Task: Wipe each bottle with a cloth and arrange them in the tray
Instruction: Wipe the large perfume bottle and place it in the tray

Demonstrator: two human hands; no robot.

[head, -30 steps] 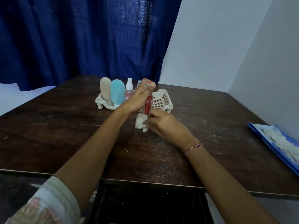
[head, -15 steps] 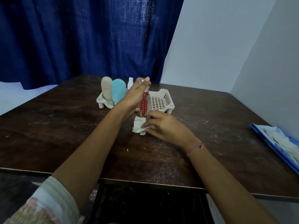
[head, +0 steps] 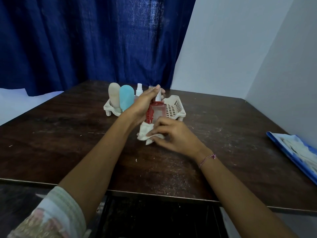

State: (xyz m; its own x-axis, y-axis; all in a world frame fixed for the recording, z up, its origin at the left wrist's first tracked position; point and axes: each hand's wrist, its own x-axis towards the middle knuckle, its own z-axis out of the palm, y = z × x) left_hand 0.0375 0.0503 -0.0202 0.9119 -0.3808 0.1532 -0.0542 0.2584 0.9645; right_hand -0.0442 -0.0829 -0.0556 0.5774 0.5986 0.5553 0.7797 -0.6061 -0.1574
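— Where does the one view sit?
— On the person's head, above the near edge of the table [head: 60, 134], facing forward and down.
— How close?
— Close: both forearms run in from the bottom edge, and the left hand [head: 142, 105] and right hand [head: 173, 134] sit mid-frame. The wide lens also catches the curtain [head: 85, 40] and walls [head: 223, 57] behind.

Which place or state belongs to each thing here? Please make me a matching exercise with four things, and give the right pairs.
Things
1. red bottle
2. white cloth
3. light blue bottle
4. bracelet

Places or states
A. stands in the left end of the tray
B. worn just behind the right hand
C. its top held by the left hand
D. held by the right hand, down on the table

Pairs: 1-C, 2-D, 3-A, 4-B
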